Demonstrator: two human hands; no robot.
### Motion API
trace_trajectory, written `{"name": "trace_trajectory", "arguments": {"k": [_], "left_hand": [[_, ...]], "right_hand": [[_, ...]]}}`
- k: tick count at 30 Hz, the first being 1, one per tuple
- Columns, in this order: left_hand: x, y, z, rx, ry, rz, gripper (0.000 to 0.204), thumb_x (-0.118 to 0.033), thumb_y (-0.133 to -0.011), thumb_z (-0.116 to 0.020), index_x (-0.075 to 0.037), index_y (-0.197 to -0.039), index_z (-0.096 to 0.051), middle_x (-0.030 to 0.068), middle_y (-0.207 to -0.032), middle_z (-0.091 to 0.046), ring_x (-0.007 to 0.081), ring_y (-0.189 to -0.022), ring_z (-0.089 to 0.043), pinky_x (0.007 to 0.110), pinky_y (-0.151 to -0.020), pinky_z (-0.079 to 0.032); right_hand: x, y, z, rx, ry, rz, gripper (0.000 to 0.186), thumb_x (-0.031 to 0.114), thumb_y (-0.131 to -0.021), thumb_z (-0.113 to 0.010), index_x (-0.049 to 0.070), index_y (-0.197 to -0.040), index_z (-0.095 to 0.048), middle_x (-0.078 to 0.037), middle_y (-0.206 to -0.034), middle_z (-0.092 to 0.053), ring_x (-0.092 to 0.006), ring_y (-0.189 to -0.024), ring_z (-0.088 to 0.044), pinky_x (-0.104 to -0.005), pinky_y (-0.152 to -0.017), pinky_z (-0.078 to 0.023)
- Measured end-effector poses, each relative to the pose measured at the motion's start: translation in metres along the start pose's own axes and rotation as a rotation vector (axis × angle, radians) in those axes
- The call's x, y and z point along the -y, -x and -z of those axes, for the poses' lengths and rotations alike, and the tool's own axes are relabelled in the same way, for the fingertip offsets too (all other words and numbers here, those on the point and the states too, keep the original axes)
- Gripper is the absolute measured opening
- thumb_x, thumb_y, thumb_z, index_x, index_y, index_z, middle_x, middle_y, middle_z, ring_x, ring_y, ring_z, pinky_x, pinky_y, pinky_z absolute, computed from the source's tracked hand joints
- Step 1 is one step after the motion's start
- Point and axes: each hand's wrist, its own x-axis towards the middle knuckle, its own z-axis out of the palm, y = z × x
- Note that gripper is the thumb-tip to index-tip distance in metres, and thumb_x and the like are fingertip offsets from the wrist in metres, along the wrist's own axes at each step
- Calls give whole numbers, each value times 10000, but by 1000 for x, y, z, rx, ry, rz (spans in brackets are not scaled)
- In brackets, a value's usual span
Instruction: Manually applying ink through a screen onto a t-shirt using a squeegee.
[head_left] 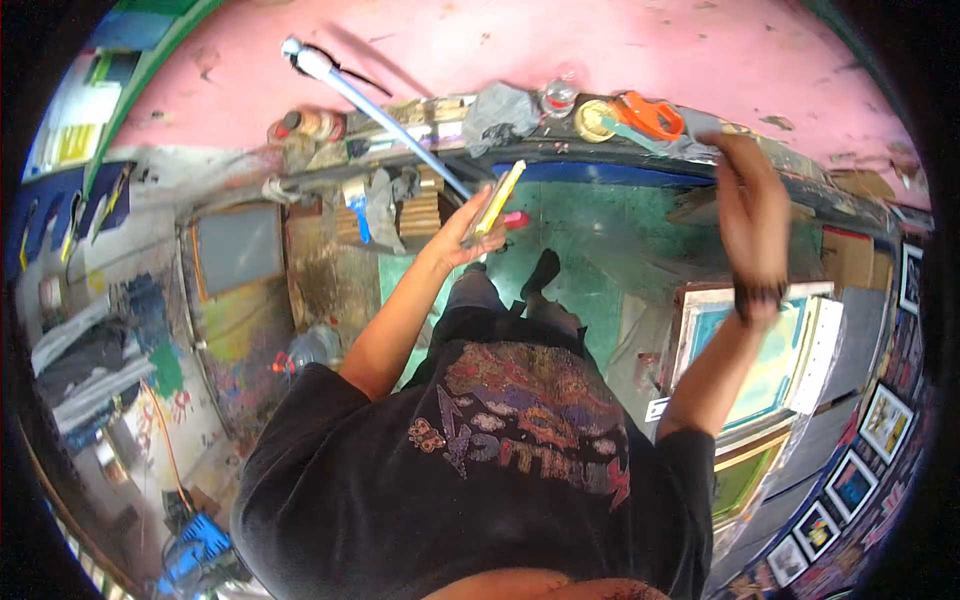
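Observation:
My left hand is closed around a long, narrow yellow-edged thing, held up in front of my body. A pink-red piece shows beside it, and I cannot tell whether the two are joined. My right hand is raised at the right, near the shelf, and somewhat blurred. Its fingers look stretched out, with nothing visible in them. To its left on the shelf lie an orange looped thing, a round cream-coloured thing and a pale green flat piece.
A cluttered shelf runs along the pink wall, bearing a grey plastic bag and clear jar. A tube light slants above. A blue brush hangs left. Framed screens stand by my right arm.

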Motion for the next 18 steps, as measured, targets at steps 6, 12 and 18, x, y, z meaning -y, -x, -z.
{"name": "trace_trajectory", "arguments": {"k": [6,12,18], "left_hand": [[-6,-3,19,0,-301,254,463,-572,-924,-636,-147,-1105,-656,13,-813,-654,133,-608,-591,269,-532,-515],[-1,-9,35,184,-481,567,479,-534,-996,-532,-159,-1293,-574,133,-937,-674,141,-576,-540,269,-499,-408],[28,39,-7,122,-623,576,415,-513,-994,-554,-141,-1166,-615,58,-692,-582,156,-549,-521,278,-535,-409]], "right_hand": [[190,140,141,22,367,524,454,252,-969,-621,-100,-1235,-513,-317,-1135,-626,-425,-1007,-669,-523,-860,-544],[352,200,156,201,440,130,467,254,-1043,-483,-15,-1422,-436,-278,-1297,-594,-427,-1205,-589,-534,-995,-522],[474,288,118,61,424,-557,721,421,-902,-718,117,-1491,-432,-201,-1552,-374,-420,-1426,-362,-502,-1099,-433]]}}
